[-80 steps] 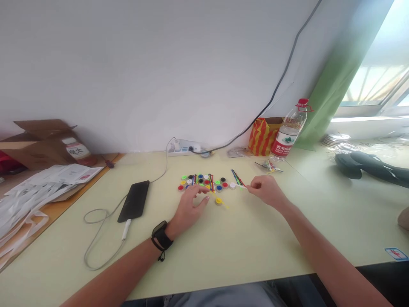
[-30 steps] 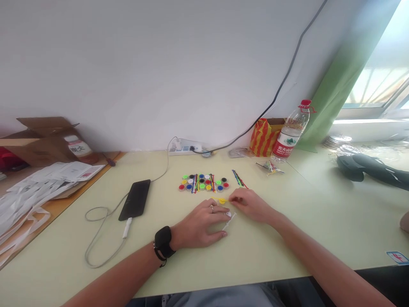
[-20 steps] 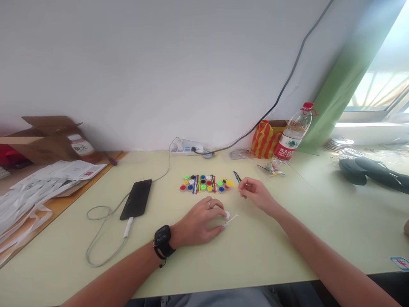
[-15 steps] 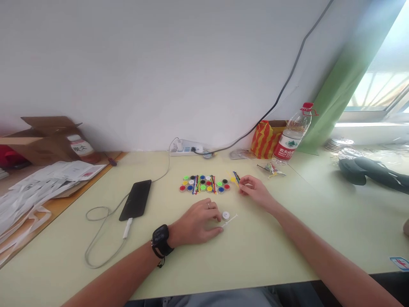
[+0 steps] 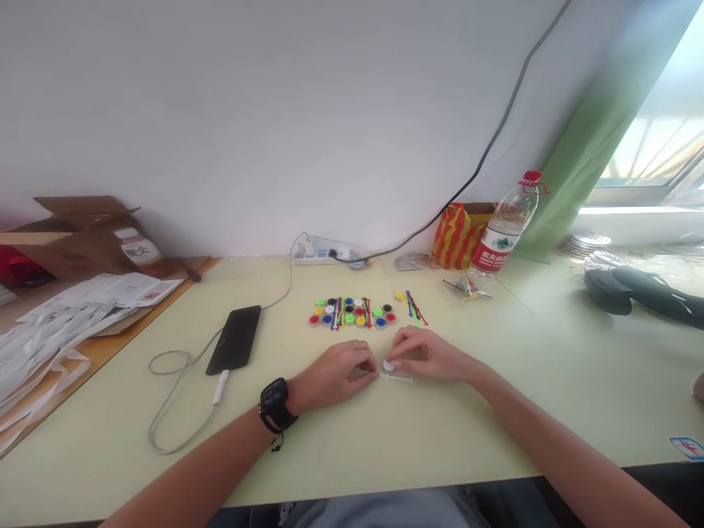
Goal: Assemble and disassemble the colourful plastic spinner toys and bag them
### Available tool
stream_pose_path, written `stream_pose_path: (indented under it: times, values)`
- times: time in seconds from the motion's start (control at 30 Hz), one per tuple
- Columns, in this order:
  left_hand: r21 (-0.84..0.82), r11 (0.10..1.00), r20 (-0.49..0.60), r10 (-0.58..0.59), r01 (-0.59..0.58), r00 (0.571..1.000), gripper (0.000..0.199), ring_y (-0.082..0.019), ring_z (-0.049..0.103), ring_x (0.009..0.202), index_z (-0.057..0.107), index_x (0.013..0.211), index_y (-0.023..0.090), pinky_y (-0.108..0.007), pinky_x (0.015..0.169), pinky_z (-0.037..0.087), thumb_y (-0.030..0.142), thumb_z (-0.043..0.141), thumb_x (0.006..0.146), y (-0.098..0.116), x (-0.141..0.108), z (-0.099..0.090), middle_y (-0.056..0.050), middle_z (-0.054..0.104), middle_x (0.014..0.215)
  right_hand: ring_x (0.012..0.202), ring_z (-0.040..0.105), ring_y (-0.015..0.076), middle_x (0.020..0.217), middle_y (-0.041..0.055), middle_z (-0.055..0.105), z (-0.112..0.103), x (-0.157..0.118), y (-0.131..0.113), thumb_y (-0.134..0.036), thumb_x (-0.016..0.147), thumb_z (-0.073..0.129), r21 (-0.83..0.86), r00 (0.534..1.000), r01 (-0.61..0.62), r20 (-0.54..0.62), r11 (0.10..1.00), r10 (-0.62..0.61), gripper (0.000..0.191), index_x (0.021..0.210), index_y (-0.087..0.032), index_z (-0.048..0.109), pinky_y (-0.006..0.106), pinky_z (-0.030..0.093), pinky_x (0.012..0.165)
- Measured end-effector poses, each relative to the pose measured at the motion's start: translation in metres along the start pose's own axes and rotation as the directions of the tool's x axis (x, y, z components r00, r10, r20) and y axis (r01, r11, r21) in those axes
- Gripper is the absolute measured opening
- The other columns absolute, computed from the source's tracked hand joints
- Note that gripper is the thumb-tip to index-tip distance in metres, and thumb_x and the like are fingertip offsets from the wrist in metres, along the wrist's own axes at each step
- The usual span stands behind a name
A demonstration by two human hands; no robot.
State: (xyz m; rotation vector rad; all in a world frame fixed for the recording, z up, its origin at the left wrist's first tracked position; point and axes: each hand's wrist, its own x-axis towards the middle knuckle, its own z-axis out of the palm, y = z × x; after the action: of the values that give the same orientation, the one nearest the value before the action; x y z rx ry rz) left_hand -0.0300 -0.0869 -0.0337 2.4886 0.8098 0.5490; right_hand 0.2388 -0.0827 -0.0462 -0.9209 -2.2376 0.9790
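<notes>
My left hand [image 5: 336,372], with a black watch [image 5: 273,396] on its wrist, pinches the left end of a thin white plastic stick [image 5: 399,379] just above or on the table. Close by, my right hand [image 5: 432,353] has its thumb and fingertips on a small round white disc [image 5: 388,365]. Beyond the hands lie coloured discs [image 5: 360,321] in rows, with thin coloured sticks [image 5: 336,314] between them. To their right sit a yellow disc [image 5: 400,297] and several more sticks [image 5: 416,309].
At left lie a black phone [image 5: 235,341] and its looping white cable [image 5: 151,418]. A power strip [image 5: 319,251] sits by the wall. Right of it stand a striped bag [image 5: 454,238] and a water bottle [image 5: 500,238], with loose sticks [image 5: 467,287] in front. White packets [image 5: 110,301] cover the left side.
My right hand has moved left and nearer, from the sticks beside the rows to the white disc. My left fingers have closed on the white stick, which now lies more level.
</notes>
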Motion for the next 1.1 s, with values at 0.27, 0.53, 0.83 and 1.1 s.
stream_pose_path:
  times: [0.27, 0.53, 0.83, 1.1]
  values:
    - [-0.016, 0.999, 0.013, -0.030, 0.031, 0.999, 0.012, -0.019, 0.062, 0.086, 0.066, 0.095, 0.022, -0.030, 0.076, 0.048, 0.031, 0.060, 0.100, -0.004, 0.000, 0.000, -0.003, 0.066, 0.090, 0.104, 0.061, 0.0233, 0.110, 0.0063, 0.068, 0.004, 0.001, -0.004, -0.039, 0.091, 0.073, -0.047, 1.000, -0.003, -0.008, 0.999, 0.003, 0.033, 0.122, -0.029, 0.073, 0.037, 0.051, 0.092]
    - [0.031, 0.997, 0.012, -0.070, 0.069, 0.998, 0.017, -0.019, 0.061, 0.086, 0.066, 0.094, 0.021, -0.031, 0.076, 0.048, 0.034, 0.057, 0.102, -0.008, 0.002, 0.002, -0.003, 0.065, 0.092, 0.083, 0.061, 0.0188, 0.094, 0.0030, 0.066, 0.003, -0.003, -0.002, -0.039, 0.084, 0.079, -0.124, 0.997, -0.081, -0.015, 0.989, 0.080, 0.021, 0.086, -0.022, 0.066, 0.032, 0.049, 0.075]
    - [0.034, 0.998, -0.070, -0.043, 0.046, 0.997, 0.017, -0.021, 0.062, 0.091, 0.066, 0.098, 0.022, -0.032, 0.080, 0.050, 0.039, 0.063, 0.098, -0.011, 0.001, 0.000, -0.004, 0.066, 0.095, 0.083, 0.058, 0.0191, 0.093, 0.0048, 0.064, 0.009, -0.003, -0.005, -0.033, 0.098, 0.059, -0.190, 0.996, -0.084, -0.026, 0.978, 0.081, 0.016, 0.087, -0.022, 0.060, 0.032, 0.048, 0.073]
    - [-0.053, 0.987, -0.105, -0.154, 0.149, 0.983, 0.024, -0.018, 0.057, 0.077, 0.066, 0.095, 0.022, -0.030, 0.068, 0.045, 0.038, 0.051, 0.103, -0.013, 0.002, -0.005, -0.002, 0.066, 0.086, 0.070, 0.052, 0.0161, 0.080, 0.0003, 0.062, 0.013, 0.000, -0.006, -0.036, 0.100, 0.052, 0.028, 0.980, -0.131, -0.149, 0.991, 0.133, 0.017, 0.091, -0.023, 0.057, 0.030, 0.045, 0.064]
